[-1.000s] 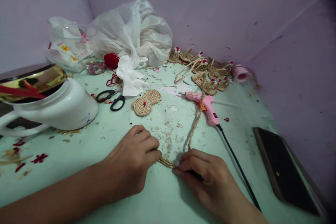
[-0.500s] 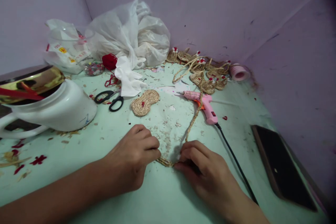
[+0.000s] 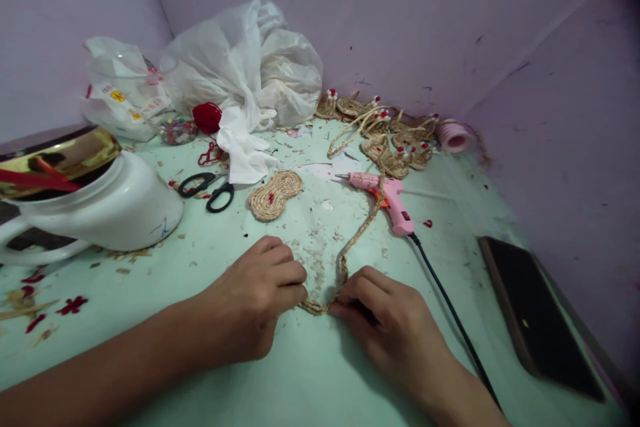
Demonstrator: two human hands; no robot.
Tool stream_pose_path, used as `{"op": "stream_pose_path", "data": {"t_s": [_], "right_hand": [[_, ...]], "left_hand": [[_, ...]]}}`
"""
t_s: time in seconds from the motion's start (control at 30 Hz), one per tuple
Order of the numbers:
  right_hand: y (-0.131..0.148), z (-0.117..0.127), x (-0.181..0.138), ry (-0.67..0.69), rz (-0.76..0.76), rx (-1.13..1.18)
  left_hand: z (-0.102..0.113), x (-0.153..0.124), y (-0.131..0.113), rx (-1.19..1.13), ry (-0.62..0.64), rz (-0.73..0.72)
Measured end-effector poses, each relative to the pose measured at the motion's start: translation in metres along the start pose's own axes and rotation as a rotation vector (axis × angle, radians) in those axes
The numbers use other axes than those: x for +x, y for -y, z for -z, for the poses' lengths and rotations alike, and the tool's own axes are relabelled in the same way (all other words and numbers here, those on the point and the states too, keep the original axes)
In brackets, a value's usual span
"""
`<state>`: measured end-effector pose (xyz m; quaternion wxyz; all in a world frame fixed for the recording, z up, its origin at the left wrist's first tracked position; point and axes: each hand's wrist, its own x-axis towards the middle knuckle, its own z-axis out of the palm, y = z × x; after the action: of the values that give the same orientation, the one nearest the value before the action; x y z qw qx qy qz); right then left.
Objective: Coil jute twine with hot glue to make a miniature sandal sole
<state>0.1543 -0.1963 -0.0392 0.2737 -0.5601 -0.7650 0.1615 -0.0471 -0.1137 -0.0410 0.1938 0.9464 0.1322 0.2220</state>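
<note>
I pinch the braided cord (image 3: 315, 308) with my left fingers (image 3: 291, 275) and right fingers (image 3: 356, 292), seemingly so its layered strands sit snugly together

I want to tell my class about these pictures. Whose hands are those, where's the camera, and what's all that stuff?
There's no robot here, just a person working. Every picture comes from a camera on that person's head, looking forward and down. The bare left hand and right hand both hold a braided cord, which crosses a pink glue gun. On the green table are black-handled scissors, a flat woven piece shaped like an eight, a white pot and something phone-like. Behind sits a plastic bag.
</note>
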Motion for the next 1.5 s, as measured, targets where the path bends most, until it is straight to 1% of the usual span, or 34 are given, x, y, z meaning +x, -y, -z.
{"op": "stream_pose_path", "data": {"t_s": [0.07,0.17,0.23,0.37,0.5,0.63,0.77,0.97,1.13,1.2,1.27,1.37,1.4,1.43,1.5], "right_hand": [[0.004,0.0,-0.002,0.02,-0.015,0.005],[0.011,0.001,-0.005,-0.009,-0.056,0.029],[0.015,0.001,-0.006,-0.031,-0.055,0.034],[0.022,-0.005,-0.006,-0.056,0.017,-0.033],[0.024,-0.014,-0.003,-0.125,0.078,-0.092],[0.023,-0.02,0.0,-0.182,0.101,-0.093],[0.023,-0.022,0.001,-0.173,0.096,-0.088],[0.022,-0.023,0.001,-0.163,0.064,-0.088],[0.024,-0.022,0.001,-0.147,0.062,-0.089],[0.024,-0.021,0.0,-0.147,0.064,-0.078],[0.023,-0.021,0.0,-0.158,0.074,-0.059],[0.022,-0.02,-0.001,-0.211,0.097,-0.049],[0.022,-0.02,-0.002,-0.227,0.101,-0.054],[0.021,-0.02,-0.002,-0.234,0.101,-0.063],[0.021,-0.019,-0.002,-0.222,0.093,-0.085]], "left_hand": [[0.0,0.0,-0.001,-0.006,-0.018,0.023],[0.001,0.0,-0.003,-0.018,-0.022,0.058],[0.001,0.0,-0.004,-0.025,-0.008,0.075],[0.002,0.001,-0.006,-0.037,0.01,0.09],[0.003,0.002,-0.006,-0.053,0.016,0.091],[0.002,0.002,-0.004,-0.041,0.017,0.063],[0.004,0.002,-0.003,-0.013,0.024,0.043],[0.009,0.003,-0.01,0.034,0.049,0.114],[0.005,0.009,-0.009,0.089,0.061,0.017],[0.007,0.009,-0.008,0.077,0.072,0.0],[0.013,0.007,-0.007,0.042,0.043,0.023],[0.023,0.002,-0.008,-0.016,-0.105,0.114],[0.025,0.0,-0.008,-0.025,-0.134,0.131],[0.025,-0.001,-0.008,-0.025,-0.13,0.13],[0.023,-0.001,-0.007,0.005,-0.047,0.1]]}}
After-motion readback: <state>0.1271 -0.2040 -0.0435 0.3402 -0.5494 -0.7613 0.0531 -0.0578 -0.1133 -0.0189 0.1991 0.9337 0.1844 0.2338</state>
